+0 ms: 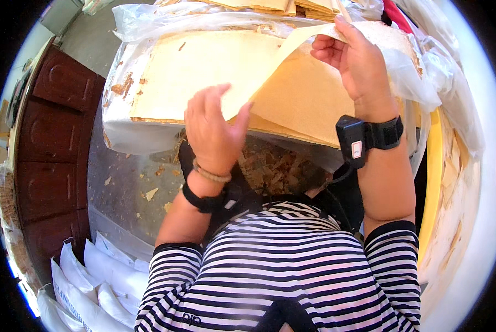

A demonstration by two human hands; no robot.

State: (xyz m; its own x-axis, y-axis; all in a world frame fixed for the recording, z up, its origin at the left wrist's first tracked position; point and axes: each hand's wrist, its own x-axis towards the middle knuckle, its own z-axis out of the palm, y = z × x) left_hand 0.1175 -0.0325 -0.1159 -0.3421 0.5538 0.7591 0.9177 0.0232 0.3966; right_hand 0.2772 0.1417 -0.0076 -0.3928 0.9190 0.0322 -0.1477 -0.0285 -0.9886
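Note:
A stack of thin, pale tan sheets (309, 99) lies in front of me on a plastic-wrapped block. The top sheet (214, 61) is lifted at its right side and slants up in a fold. My right hand (356, 63) pinches that raised corner between thumb and fingers, above the stack's right part. Over the near edge of the sheet is my left hand (214, 124), its fingers stretched and its thumb spread away from them. Whether its fingertips touch the sheet is hard to see.
Crumpled clear plastic (131, 130) hangs round the block. More tan sheets (253, 4) are stacked at the far side. A dark red cabinet (57, 133) stands at left, with white sacks (115, 265) near it. Broken flakes (152, 193) litter the floor. A yellow strip (433, 182) runs along the right.

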